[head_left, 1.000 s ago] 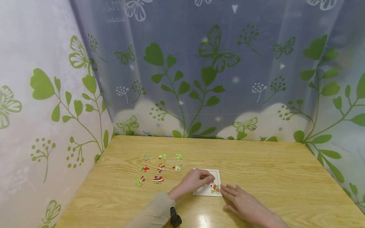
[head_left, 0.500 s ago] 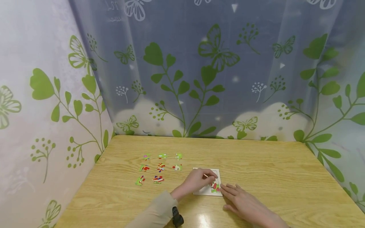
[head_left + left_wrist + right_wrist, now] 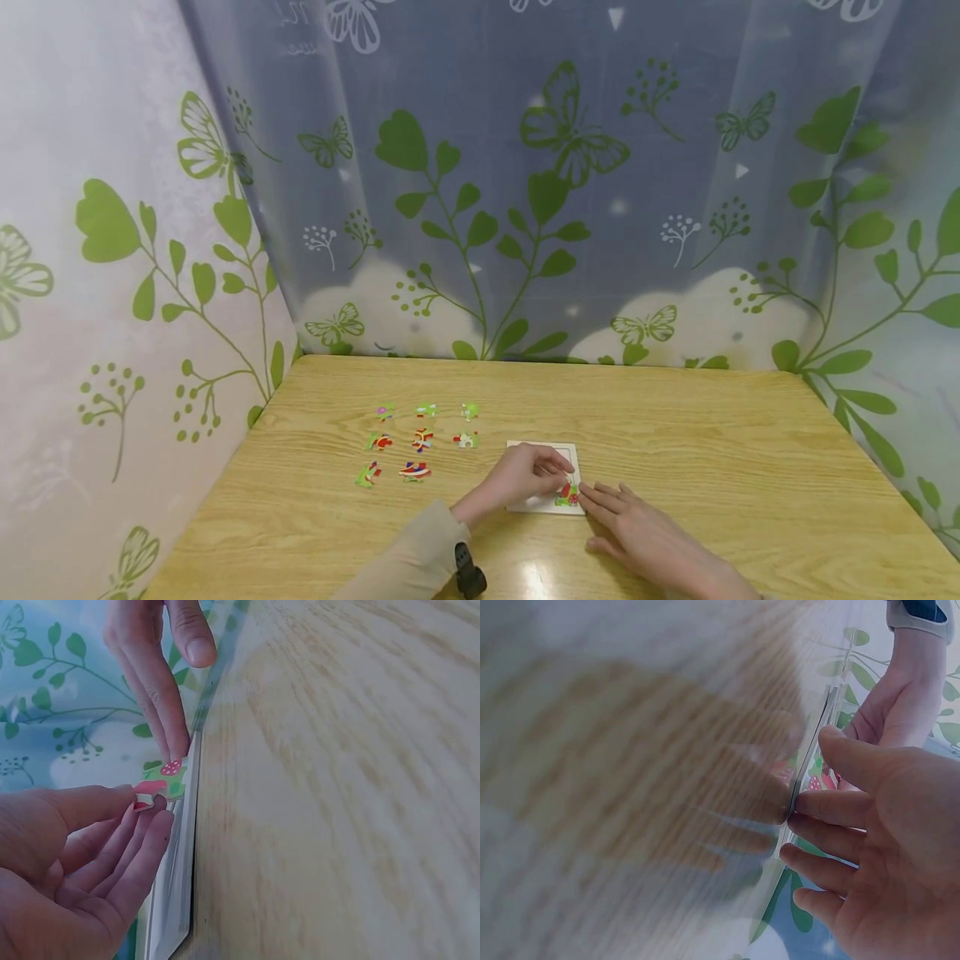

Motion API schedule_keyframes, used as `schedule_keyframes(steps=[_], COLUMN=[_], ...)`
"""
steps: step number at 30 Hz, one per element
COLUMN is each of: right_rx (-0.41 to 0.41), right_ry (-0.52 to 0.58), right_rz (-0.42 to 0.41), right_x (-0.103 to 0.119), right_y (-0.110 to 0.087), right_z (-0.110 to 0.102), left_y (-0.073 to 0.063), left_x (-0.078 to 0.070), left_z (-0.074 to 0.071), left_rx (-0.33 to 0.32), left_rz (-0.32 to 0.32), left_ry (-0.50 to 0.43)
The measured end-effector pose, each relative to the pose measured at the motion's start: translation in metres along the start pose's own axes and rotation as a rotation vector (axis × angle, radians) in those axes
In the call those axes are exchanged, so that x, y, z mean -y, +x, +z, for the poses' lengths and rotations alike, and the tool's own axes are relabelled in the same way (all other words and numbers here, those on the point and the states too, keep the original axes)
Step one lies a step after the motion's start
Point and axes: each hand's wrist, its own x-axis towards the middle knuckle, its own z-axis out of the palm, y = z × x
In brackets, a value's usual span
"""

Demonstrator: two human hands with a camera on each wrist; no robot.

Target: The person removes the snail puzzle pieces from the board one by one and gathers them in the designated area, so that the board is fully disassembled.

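My left hand [image 3: 527, 473] is over the white puzzle tray [image 3: 519, 507]. In the left wrist view its thumb and fingertips pinch a small red and white puzzle piece [image 3: 146, 801], close against a green piece with a red spotted mushroom [image 3: 172, 768] in the tray's corner. The fingers partly cover the held piece. My right hand [image 3: 637, 533] lies to the right with straight fingers, fingertips at the tray's right edge. The right wrist view shows this hand [image 3: 885, 832] flat beside the tray's edge.
Several loose puzzle pieces [image 3: 422, 440] lie in rows on the wooden table [image 3: 675, 433], left of the tray. A patterned curtain [image 3: 480, 208] stands behind the table and along its sides. A black watch [image 3: 469, 573] sits at the left sleeve.
My left hand has shifted slightly right and toward the tray's near right corner, bringing the held puzzle piece against the mushroom piece. My right hand has stayed at the tray's edge.
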Motion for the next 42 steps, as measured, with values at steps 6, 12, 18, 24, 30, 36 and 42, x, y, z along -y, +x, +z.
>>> schedule_keyframes(steps=[6, 12, 18, 24, 30, 36, 42], right_rx=[-0.013, -0.032, -0.025, -0.034, -0.026, -0.002, 0.019], right_ry=[-0.006, -0.021, -0.017, -0.022, -0.021, -0.017, 0.004], right_rz=[-0.008, -0.025, -0.02, -0.025, -0.025, 0.0, 0.014], right_x=[0.0, 0.0, 0.0, 0.0, 0.0, 0.0, 0.001], right_y=[0.0, 0.0, 0.001, 0.001, 0.001, 0.001, 0.002], right_z=[0.001, 0.001, 0.001, 0.001, 0.0, 0.0, -0.001], left_y=[-0.004, -0.006, -0.005, -0.005, -0.007, -0.008, -0.012], left_x=[-0.002, -0.003, -0.001, 0.0, -0.001, 0.002, 0.006], left_z=[0.001, 0.001, 0.002, 0.001, -0.004, -0.009, -0.015], left_rx=[0.014, -0.001, -0.024, -0.052, -0.065, -0.081, -0.072], left_rz=[-0.073, -0.098, -0.099, -0.079, -0.067, -0.077, -0.074], left_ry=[-0.101, -0.142, -0.149, -0.094, -0.05, -0.065, -0.146])
